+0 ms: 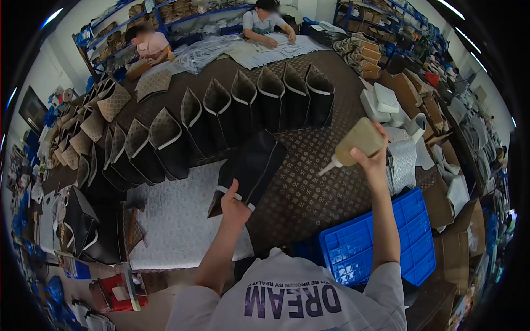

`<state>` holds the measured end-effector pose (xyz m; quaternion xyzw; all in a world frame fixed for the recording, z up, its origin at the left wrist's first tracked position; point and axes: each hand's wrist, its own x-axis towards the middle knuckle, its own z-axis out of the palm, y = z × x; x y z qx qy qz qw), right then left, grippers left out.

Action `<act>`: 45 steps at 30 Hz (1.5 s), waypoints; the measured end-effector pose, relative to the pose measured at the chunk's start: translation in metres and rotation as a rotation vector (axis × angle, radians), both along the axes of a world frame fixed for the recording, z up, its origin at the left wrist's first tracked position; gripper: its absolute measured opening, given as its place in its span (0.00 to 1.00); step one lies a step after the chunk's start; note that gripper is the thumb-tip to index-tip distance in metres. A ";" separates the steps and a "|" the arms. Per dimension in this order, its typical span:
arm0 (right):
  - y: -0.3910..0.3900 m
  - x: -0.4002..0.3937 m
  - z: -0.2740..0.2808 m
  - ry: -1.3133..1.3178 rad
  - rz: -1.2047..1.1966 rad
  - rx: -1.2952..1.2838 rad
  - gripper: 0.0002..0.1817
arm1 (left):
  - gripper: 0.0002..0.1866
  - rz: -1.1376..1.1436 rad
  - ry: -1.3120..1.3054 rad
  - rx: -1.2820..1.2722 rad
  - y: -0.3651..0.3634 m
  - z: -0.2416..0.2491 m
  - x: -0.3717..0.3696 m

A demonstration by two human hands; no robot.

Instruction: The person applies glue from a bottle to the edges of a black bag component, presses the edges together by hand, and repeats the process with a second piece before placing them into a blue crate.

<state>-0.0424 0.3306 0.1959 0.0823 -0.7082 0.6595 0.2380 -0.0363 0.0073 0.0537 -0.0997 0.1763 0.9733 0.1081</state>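
Note:
My left hand (235, 208) grips the near, open end of a black bag body (251, 165) with pale edging, its thumb stretched along the top. The bag body lies tilted over the table, its far end close to the row of others. Held up at the right, a squeeze bottle (359, 142) of yellowish contents is in my right hand (372, 151). Its white nozzle points down and left, apart from the bag body. Behind stands a curved row of similar black bag bodies (243, 107) with patterned tan linings and open tops.
A pale patterned sheet (182, 215) lies on the brown patterned table (301, 182). A blue plastic crate (381, 237) is by my right arm. Patterned tan pieces (83, 127) stand at the left; white containers (381, 99) are at the right. Two people (270, 27) work across the table.

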 end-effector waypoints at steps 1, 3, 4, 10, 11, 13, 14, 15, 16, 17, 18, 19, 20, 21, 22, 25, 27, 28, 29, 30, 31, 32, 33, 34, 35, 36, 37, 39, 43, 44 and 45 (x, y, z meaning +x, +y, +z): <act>-0.005 -0.009 -0.007 0.052 -0.065 0.067 0.49 | 0.23 -0.055 0.058 0.075 0.005 -0.004 0.009; -0.015 -0.026 -0.029 0.145 -0.153 0.165 0.49 | 0.22 -0.160 0.074 0.109 0.012 -0.003 0.024; -0.021 -0.027 -0.031 0.093 -0.120 0.048 0.49 | 0.22 -0.211 0.076 0.129 0.016 -0.006 0.032; -0.041 -0.048 -0.066 -0.019 -0.247 -0.046 0.49 | 0.24 -0.333 -0.038 0.080 0.026 -0.042 0.063; -0.044 -0.051 -0.070 -0.040 -0.268 -0.050 0.49 | 0.25 -0.358 -0.033 0.081 0.027 -0.045 0.066; -0.046 -0.054 -0.078 -0.066 -0.280 -0.064 0.49 | 0.25 -0.367 -0.075 0.068 0.032 -0.050 0.071; -0.047 -0.055 -0.081 -0.072 -0.273 -0.074 0.49 | 0.26 -0.370 -0.094 0.060 0.033 -0.052 0.073; -0.048 -0.057 -0.084 -0.077 -0.267 -0.086 0.49 | 0.26 -0.397 -0.109 -0.035 0.033 -0.058 0.075; -0.048 -0.058 -0.087 -0.068 -0.276 -0.053 0.49 | 0.26 -0.426 -0.124 -0.131 0.034 -0.066 0.076; -0.048 -0.059 -0.090 -0.059 -0.287 -0.021 0.49 | 0.26 -0.444 -0.108 -0.187 0.035 -0.071 0.078; -0.047 -0.060 -0.093 -0.050 -0.300 0.010 0.49 | 0.26 -0.461 -0.092 -0.243 0.035 -0.072 0.079; -0.048 -0.060 -0.094 -0.052 -0.299 0.020 0.49 | 0.27 -0.465 -0.047 -0.257 0.035 -0.071 0.080; -0.048 -0.060 -0.096 -0.054 -0.300 0.030 0.49 | 0.27 -0.470 -0.001 -0.270 0.037 -0.070 0.080; -0.048 -0.060 -0.097 -0.057 -0.300 0.041 0.49 | 0.26 -0.463 -0.035 -0.221 0.038 -0.071 0.080; -0.050 -0.059 -0.098 -0.059 -0.298 0.037 0.49 | 0.26 -0.454 -0.068 -0.173 0.039 -0.071 0.080; -0.054 -0.059 -0.099 -0.058 -0.287 0.045 0.48 | 0.26 -0.434 -0.167 -0.068 0.042 -0.068 0.080; -0.057 -0.059 -0.099 -0.053 -0.281 0.077 0.47 | 0.26 -0.430 -0.168 -0.031 0.042 -0.063 0.080; -0.058 -0.060 -0.100 -0.051 -0.289 0.112 0.47 | 0.26 -0.432 -0.136 -0.022 0.042 -0.059 0.079; -0.058 -0.060 -0.101 -0.049 -0.298 0.148 0.47 | 0.26 -0.434 -0.104 -0.012 0.042 -0.057 0.079; -0.058 -0.061 -0.102 -0.046 -0.307 0.184 0.47 | 0.26 -0.430 -0.113 -0.005 0.042 -0.056 0.080; -0.058 -0.061 -0.103 -0.040 -0.308 0.194 0.46 | 0.27 -0.427 -0.120 0.003 0.043 -0.056 0.079; -0.057 -0.062 -0.103 -0.033 -0.310 0.204 0.46 | 0.27 -0.425 -0.128 0.012 0.044 -0.056 0.080; -0.056 -0.062 -0.104 -0.025 -0.313 0.214 0.46 | 0.28 -0.433 -0.123 0.017 0.044 -0.057 0.079; -0.056 -0.063 -0.104 -0.043 -0.327 0.230 0.46 | 0.28 -0.442 -0.118 0.022 0.045 -0.060 0.079; -0.055 -0.063 -0.105 -0.060 -0.341 0.246 0.46 | 0.29 -0.451 -0.112 0.027 0.046 -0.061 0.079; -0.055 -0.064 -0.106 -0.077 -0.355 0.262 0.46 | 0.29 -0.454 -0.117 0.021 0.046 -0.060 0.079; -0.053 -0.065 -0.107 -0.093 -0.351 0.237 0.45 | 0.29 -0.458 -0.121 0.015 0.047 -0.057 0.078; -0.046 -0.067 -0.112 -0.124 -0.341 0.188 0.44 | 0.29 -0.460 -0.128 0.005 0.048 -0.056 0.078; -0.033 -0.068 -0.120 -0.246 -0.290 -0.027 0.43 | 0.28 -0.449 -0.133 0.003 0.050 -0.060 0.075; -0.031 -0.065 -0.120 -0.267 -0.289 -0.050 0.43 | 0.28 -0.445 -0.132 0.006 0.051 -0.060 0.074; -0.031 -0.062 -0.120 -0.289 -0.288 -0.072 0.43 | 0.28 -0.445 -0.117 0.003 0.052 -0.058 0.073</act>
